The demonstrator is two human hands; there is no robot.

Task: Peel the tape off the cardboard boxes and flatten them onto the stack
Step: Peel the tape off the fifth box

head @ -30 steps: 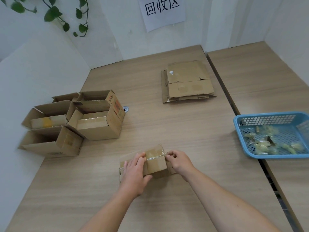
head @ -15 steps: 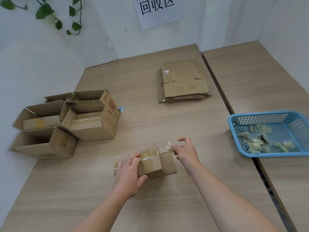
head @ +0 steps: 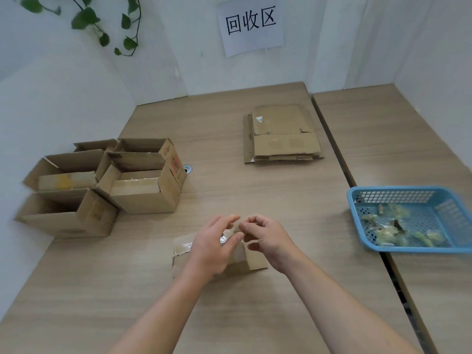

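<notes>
From my remote seat, what the next pull depends on is this: the small box lies at lower centre of the frame on the table, directly beneath both hands, with its long axis running left to right across the picture. The glossy tape crosses its top along that same line, so I judge the peel should run sideways rather than toward me. The left hand is over the middle of the box with its fingers spread and loosely bent; I cannot tell whether the palm presses the cardboard or only hovers. The right hand sits at the box's right end, nearer the loose end, with fingers curled and thumb and forefinger drawn together, seemingly pinching a small pale scrap of tape, though blur keeps me from being sure. The two hands' fingertips nearly meet above the box's upper edge. The stack of flattened cardboard is well apart at upper centre-right, the blue basket of scraps at the right edge, and the open boxes at left.
</notes>
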